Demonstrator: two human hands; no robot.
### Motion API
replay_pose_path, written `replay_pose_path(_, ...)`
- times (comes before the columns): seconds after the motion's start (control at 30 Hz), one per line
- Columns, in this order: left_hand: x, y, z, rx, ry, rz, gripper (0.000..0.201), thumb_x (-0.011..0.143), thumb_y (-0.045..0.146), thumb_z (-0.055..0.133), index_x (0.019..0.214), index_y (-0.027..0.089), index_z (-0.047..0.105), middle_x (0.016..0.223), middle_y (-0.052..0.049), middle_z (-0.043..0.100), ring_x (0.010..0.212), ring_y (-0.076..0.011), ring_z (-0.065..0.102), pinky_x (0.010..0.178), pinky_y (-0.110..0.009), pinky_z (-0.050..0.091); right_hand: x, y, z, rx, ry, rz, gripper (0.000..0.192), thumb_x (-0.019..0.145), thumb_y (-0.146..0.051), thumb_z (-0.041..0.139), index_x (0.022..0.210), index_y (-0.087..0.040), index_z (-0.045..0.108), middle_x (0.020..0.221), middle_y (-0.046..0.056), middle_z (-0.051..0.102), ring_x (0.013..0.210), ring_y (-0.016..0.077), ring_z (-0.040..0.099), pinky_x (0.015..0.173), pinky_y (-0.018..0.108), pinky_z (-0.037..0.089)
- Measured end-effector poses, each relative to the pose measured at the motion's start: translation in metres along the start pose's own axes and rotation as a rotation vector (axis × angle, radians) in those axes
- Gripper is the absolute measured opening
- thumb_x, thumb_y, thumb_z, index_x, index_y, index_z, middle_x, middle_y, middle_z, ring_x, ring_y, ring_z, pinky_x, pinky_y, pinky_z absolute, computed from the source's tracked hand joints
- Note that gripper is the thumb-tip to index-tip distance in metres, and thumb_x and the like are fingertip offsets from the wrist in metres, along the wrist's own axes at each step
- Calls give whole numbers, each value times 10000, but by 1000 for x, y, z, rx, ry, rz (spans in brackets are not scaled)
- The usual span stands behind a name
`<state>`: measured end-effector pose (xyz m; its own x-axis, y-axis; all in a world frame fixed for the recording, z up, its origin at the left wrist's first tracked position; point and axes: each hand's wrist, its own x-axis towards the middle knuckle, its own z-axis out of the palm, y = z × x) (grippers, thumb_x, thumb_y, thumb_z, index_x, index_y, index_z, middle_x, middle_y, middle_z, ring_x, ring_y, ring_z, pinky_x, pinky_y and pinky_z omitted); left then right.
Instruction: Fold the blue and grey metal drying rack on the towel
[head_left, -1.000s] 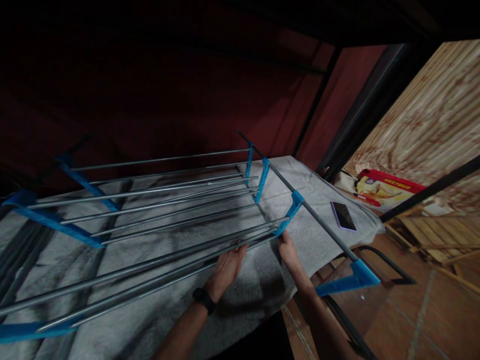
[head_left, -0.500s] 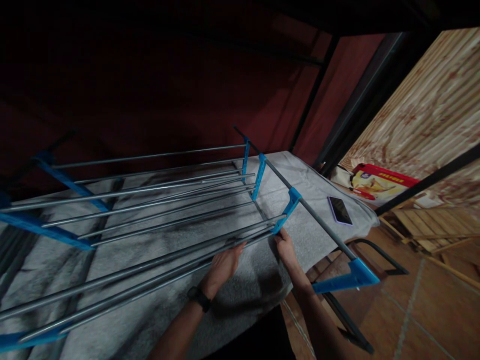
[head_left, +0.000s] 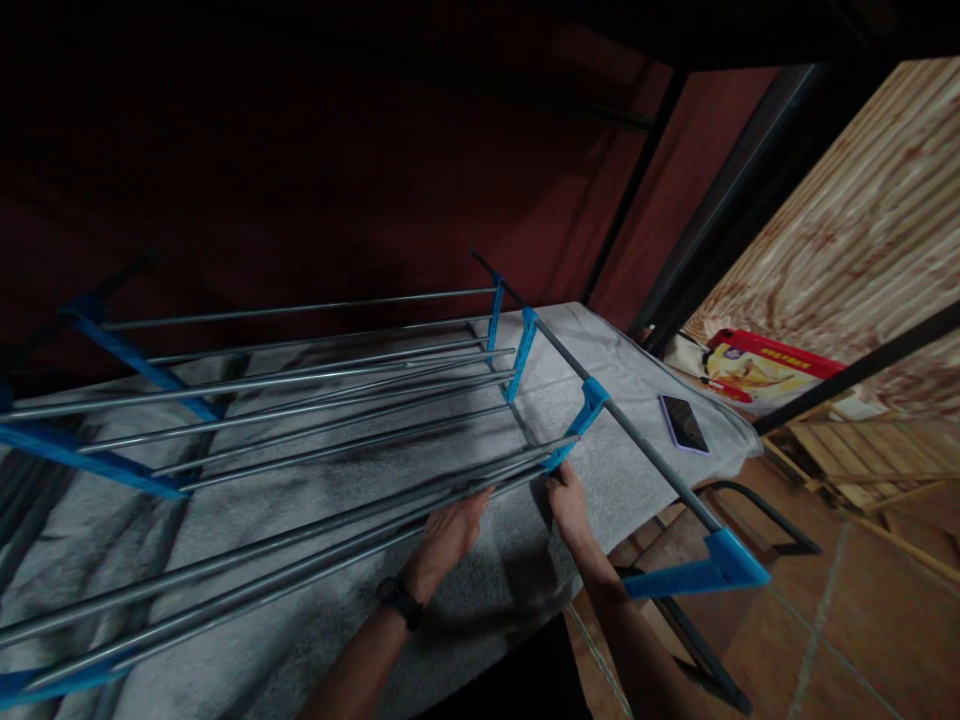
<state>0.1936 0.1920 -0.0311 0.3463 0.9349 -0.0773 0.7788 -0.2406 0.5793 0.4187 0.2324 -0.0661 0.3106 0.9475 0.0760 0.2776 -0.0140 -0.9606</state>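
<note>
A rack of thin grey metal tubes [head_left: 300, 524] joined by blue plastic brackets lies on its side across a grey cloth. With its fingers closed round the lower front tube, my left hand [head_left: 450, 532] wears a black band [head_left: 400, 602] at the wrist. My right hand [head_left: 568, 503] pinches the lower end of a blue bracket [head_left: 583, 415], where the tube ends meet it; the fingertips are partly hidden behind it. Farther back, another blue bracket [head_left: 522, 352] sits on the same long side pole [head_left: 652, 455]. A blue corner piece [head_left: 709, 572] caps the pole's near end.
The grey cloth [head_left: 622, 385] covers a bed-like surface with a dark metal frame. A phone [head_left: 684, 424] lies on it at the right. Beyond are a red-and-yellow box [head_left: 772, 365], wooden slats [head_left: 855, 465] and a black-framed chair [head_left: 772, 515] on tiled floor.
The rack's right end shifts very slightly to the right in view. Both hands keep their places on the tube and the bracket.
</note>
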Motion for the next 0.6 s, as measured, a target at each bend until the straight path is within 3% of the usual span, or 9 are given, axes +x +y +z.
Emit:
replay_pose_path(0.3,1,4,-2,226,-40,39,530,971,102,309,1476,214,427,1296,-84,672,1113,-211,677,959,-348,527,-3,5,1,-3,31,62,440,720,-289,535,1124,-205,687,1148,90,706,1144,289,590,1055,428,392)
replay_pose_path(0.5,-29,25,3,407,193,339,602,890,1,348,1447,202,454,1493,-71,505,1380,-205,462,1135,-372,410,-5,-2,3,148,22,-16,491,768,-313,551,1248,-223,602,1207,76,674,1123,251,606,1024,413,429)
replay_pose_path(0.57,-24,43,-6,393,246,351,530,933,61,367,1429,211,477,1469,-77,530,1382,-222,458,1159,-406,376,-5,-8,6,188,63,-59,511,785,-309,545,1292,-239,560,1240,68,651,1138,230,595,1042,400,416)
replay_pose_path(0.6,-17,53,-11,382,271,287,481,961,113,374,1422,197,484,1443,-98,553,1359,-239,484,1148,-428,384,-5,-10,8,197,80,-73,513,794,-307,541,1303,-243,545,1241,66,645,1140,223,590,1046,395,413)
